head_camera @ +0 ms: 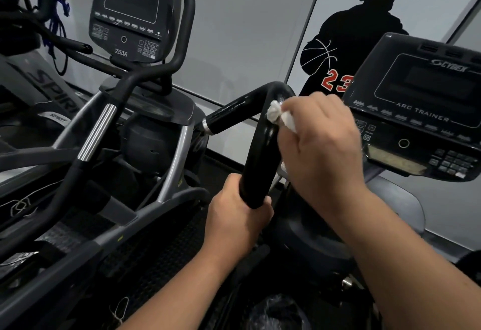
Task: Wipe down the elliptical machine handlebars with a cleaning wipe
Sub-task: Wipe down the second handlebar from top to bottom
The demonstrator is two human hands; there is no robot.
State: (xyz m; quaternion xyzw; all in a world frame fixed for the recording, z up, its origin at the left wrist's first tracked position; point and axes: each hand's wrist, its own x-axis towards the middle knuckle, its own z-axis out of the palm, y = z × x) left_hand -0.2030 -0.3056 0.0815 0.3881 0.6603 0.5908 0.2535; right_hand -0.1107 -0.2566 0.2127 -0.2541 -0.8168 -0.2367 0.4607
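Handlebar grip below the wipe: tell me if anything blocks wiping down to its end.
The left hand grips the lower end of the handlebar, covering that section. Between it and the wipe in the right hand, the bar is bare.

Both forearms are bare from the lower frame edge up to the wrists, with no sleeve showing. The left hand (238, 215) and the right hand (322, 147) wear no gloves; no watch or bracelet shows on either wrist.
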